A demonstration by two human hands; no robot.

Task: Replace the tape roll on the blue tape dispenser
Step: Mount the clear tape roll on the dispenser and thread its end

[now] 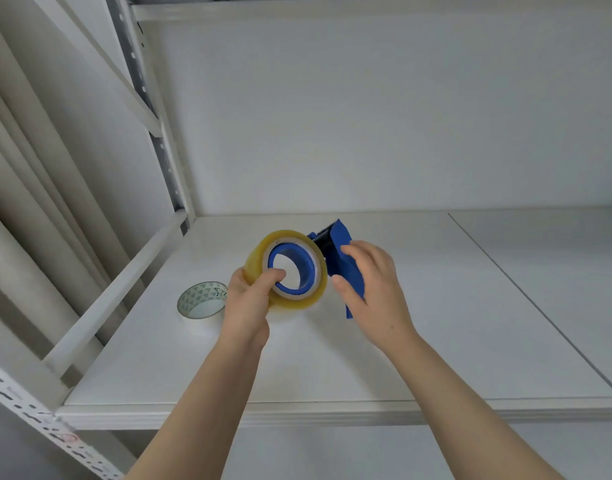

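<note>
A yellowish clear tape roll [263,247] sits around the blue hub of the blue tape dispenser [346,261], held above the white shelf. My left hand [249,299] grips the roll's lower left edge, thumb hooked inside the hub. My right hand [374,285] holds the dispenser's blue handle from the right, partly hiding it. The serrated blade points up and away at the dispenser's top. A second roll [202,303], white with a green triangle pattern inside its core, lies flat on the shelf just left of my left hand.
The white shelf board [401,341] has a seam running diagonally on the right. A white back wall stands behind. Perforated metal uprights and a rail [117,289] border the left side; the shelf's front edge [332,414] lies below my forearms.
</note>
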